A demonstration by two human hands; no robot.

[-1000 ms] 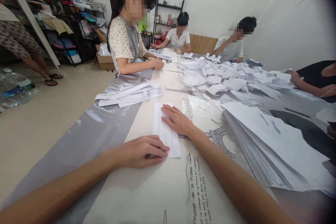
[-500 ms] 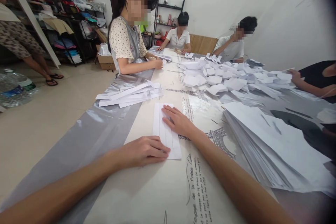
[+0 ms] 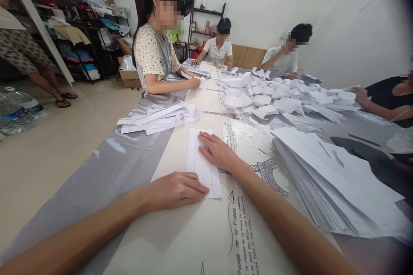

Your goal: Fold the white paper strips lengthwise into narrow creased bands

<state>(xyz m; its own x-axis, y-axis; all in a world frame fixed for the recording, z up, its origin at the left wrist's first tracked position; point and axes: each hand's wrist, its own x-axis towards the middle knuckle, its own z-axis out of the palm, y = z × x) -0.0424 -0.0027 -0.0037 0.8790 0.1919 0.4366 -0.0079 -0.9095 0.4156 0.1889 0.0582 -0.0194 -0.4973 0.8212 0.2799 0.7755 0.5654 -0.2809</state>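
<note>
A white folded sheet of paper [image 3: 194, 150] lies lengthwise on the table before me, with creases or strip edges running along it. At its near end, my left hand [image 3: 180, 189] has its fingers pressed together, the tips bearing on the paper. My right hand [image 3: 221, 151] lies flat across the far right part of the same paper, fingers stretched out and slightly apart. Beyond my hands is a loose pile of folded white paper strips [image 3: 158, 119]. To the right rests a thick stack of white sheets [image 3: 335, 176].
A large heap of folded white paper pieces [image 3: 274, 94] covers the table's far right side. Co-workers sit around the table [image 3: 151, 240], one at the far left handling paper. Water bottles [image 3: 21, 109] stand on the floor at left, near a standing person's legs.
My left hand has shifted very slightly toward me along the paper's near end. My right hand stays flat on the paper. The co-worker at left has moved the paper in their hands.
</note>
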